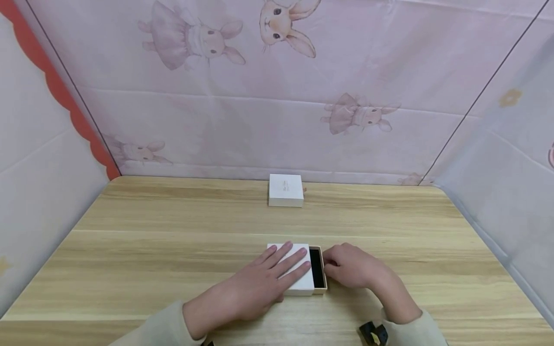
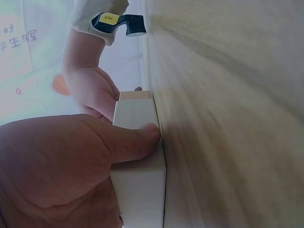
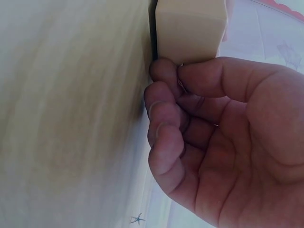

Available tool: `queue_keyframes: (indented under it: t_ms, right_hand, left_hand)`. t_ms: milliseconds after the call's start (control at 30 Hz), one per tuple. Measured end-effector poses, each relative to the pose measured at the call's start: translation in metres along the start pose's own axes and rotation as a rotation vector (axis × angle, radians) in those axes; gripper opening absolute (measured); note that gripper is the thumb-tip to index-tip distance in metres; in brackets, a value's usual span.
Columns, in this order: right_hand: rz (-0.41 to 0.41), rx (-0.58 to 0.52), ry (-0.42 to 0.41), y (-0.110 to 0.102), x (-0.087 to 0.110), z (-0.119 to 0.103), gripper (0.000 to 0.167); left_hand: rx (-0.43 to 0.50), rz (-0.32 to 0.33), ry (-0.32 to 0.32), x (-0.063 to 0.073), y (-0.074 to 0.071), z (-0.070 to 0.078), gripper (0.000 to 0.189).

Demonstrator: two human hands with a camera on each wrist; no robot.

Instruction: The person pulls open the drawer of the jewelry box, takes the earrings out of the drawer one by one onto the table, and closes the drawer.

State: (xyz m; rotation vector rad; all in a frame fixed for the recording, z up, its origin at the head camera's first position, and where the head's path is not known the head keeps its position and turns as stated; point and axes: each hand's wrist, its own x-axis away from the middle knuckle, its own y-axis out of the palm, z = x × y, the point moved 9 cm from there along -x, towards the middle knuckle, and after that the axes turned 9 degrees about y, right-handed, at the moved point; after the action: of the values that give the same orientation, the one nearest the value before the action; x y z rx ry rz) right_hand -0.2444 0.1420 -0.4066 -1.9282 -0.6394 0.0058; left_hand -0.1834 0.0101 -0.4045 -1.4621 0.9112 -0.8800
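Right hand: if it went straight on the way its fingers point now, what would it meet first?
The end of the tan tray jutting from the white sleeve. The right hand is right up against it or very nearly; the exact contact is hard to judge.

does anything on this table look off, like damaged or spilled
Nothing looks spilled or damaged. Only the inner tray sticks partly out of its white sleeve; with the left hand on the sleeve and the right hand at the tray's end, that's probably deliberate.
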Motion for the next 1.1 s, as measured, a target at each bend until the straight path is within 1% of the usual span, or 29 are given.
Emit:
queue_keyframes:
  t_ms: [300, 600, 1100]
  right_hand:
    - [0.011, 0.005, 0.001, -0.0008, 0.0005, -0.0022, 0.022]
    - [0.024, 0.015, -0.006, -0.0012, 0.0015, -0.0061, 0.023]
    - [0.041, 0.04, 0.014, 0.0001, 0.0, -0.0062, 0.022]
  left_hand:
    - [-0.023, -0.003, -0.002, -0.0006, 0.0014, -0.0002, 0.069]
    - [-0.007, -0.003, -0.006, -0.0007, 0.0012, -0.0006, 0.068]
    - [-0.01, 0.006, -0.002, -0.0002, 0.0005, -0.0002, 0.068]
